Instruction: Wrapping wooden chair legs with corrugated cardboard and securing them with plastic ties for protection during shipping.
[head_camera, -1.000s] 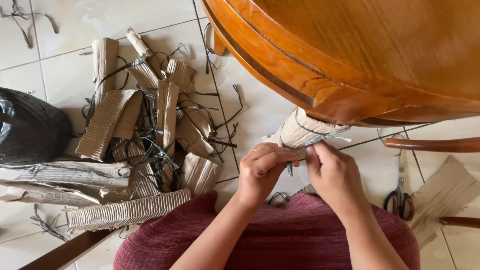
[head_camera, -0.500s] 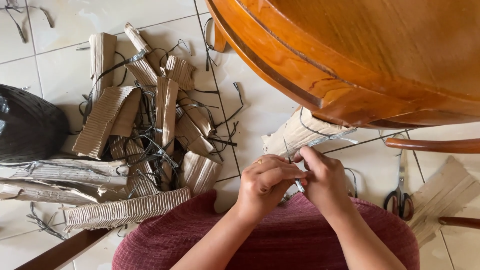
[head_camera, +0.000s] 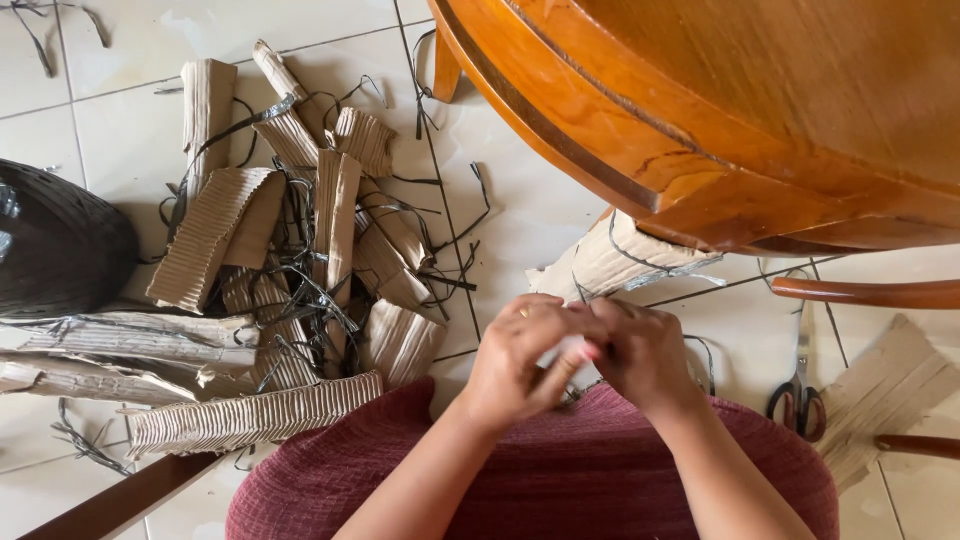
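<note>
Landmark: round wooden table (head_camera: 760, 110). Nearest the camera, dark red cloth (head_camera: 560, 480) over the lap, below the table's edge. Above it, left hand (head_camera: 525, 360) and right hand (head_camera: 640, 355) meet, fingers curled around a small pale piece (head_camera: 562, 350); blurred, so the grip cannot be told exactly. Beyond the hands, under the table's rim, a corrugated cardboard roll (head_camera: 620, 262) bound with black strap. Scissors (head_camera: 797, 395) lie on the tiles below the table's right side. Left of the table, a heap of cardboard rolls (head_camera: 290, 270) with loose straps.
</note>
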